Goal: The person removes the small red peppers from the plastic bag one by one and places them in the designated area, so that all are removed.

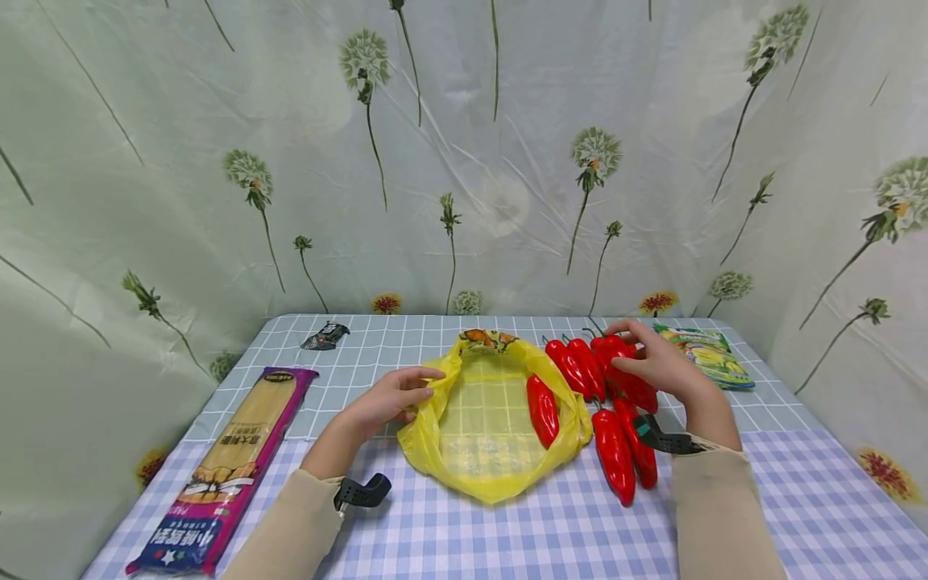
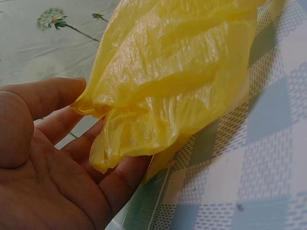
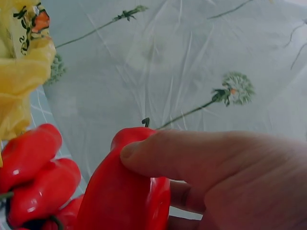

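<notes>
A yellow plastic bag (image 1: 426,439) lies with its mouth spread wide in the middle of the table, one red pepper (image 1: 543,412) inside. My left hand (image 1: 387,397) pinches the bag's left rim; in the left wrist view the thumb meets the crumpled yellow film (image 2: 158,96) and other fingers lie behind it. To the right of the bag, my right hand (image 1: 663,364) grips a red pepper (image 3: 127,191), thumb across its stem end and fingers behind. Several more red peppers (image 1: 613,455) lie in a pile beneath and beside that hand.
A long purple pack of pasta (image 1: 232,459) lies along the left side. Farther back sits a small black wrapper (image 1: 325,336). A green and yellow packet (image 1: 710,356) is at the back right, beyond the right hand. A flower-printed curtain (image 1: 507,161) closes off the back.
</notes>
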A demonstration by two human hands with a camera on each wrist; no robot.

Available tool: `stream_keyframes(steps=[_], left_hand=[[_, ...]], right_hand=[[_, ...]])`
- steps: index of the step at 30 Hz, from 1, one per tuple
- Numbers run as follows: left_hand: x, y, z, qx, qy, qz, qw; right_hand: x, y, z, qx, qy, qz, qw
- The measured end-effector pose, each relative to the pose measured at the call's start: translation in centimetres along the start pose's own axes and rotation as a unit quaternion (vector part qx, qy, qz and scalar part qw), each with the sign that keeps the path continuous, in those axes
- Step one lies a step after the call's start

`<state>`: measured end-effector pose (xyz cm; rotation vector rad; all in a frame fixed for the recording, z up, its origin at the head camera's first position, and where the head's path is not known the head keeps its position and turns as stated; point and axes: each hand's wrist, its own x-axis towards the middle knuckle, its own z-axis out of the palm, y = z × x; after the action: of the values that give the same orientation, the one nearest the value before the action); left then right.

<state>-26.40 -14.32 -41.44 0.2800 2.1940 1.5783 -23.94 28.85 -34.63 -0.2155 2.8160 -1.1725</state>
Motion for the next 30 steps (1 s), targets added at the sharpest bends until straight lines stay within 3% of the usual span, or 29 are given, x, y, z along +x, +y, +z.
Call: stream_keyframes(steps=[18, 30], left_hand=[[0.0, 0.0, 0.1, -0.003, 0.005, -0.008, 1.0], [0.1, 0.0, 0.2, -0.006, 0.009, -0.01, 0.9999]], right_hand=[[-1.0, 2.5, -1.3, -0.001, -0.01, 0.031, 0.999], [-1.3, 4.0, -1.6, -0.014, -0.056, 0.069, 0.996]])
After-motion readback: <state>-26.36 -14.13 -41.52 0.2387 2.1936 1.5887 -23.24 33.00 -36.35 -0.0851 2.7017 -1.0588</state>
